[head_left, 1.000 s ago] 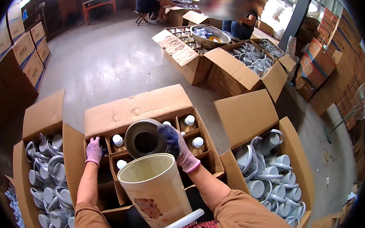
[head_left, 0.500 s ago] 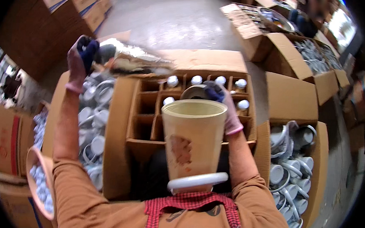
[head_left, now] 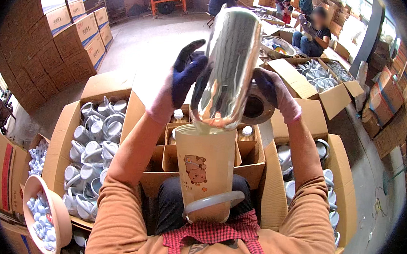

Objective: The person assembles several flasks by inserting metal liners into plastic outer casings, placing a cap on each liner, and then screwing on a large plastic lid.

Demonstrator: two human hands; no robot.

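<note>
A shiny silver bottle liner [head_left: 229, 67] stands nearly upright over a beige, bear-printed flask casing [head_left: 205, 169], its lower end at the casing's mouth. Between my legs, the casing leans against my apron with a pale handle ring [head_left: 214, 204] around its lower part. My gloved left hand [head_left: 186, 71] is beside the liner's left side, fingers apart; whether they touch it is hard to see. In my gloved right hand [head_left: 276, 94] is a round grey collar with a dark centre [head_left: 257, 106], while its fingertips lie close to the liner's right side.
A divided carton [head_left: 256, 152] with several white-topped liners stands ahead. Cartons of grey handled flask parts flank me at left [head_left: 93, 152] and right [head_left: 334, 183]. A pink basin [head_left: 62, 216] holds small white pieces. Other people [head_left: 313, 38] sit by cartons farther off.
The silver liner has come from the far left to above the casing. My left hand has moved right with it and loosened; my right hand has lifted the collar up beside it.
</note>
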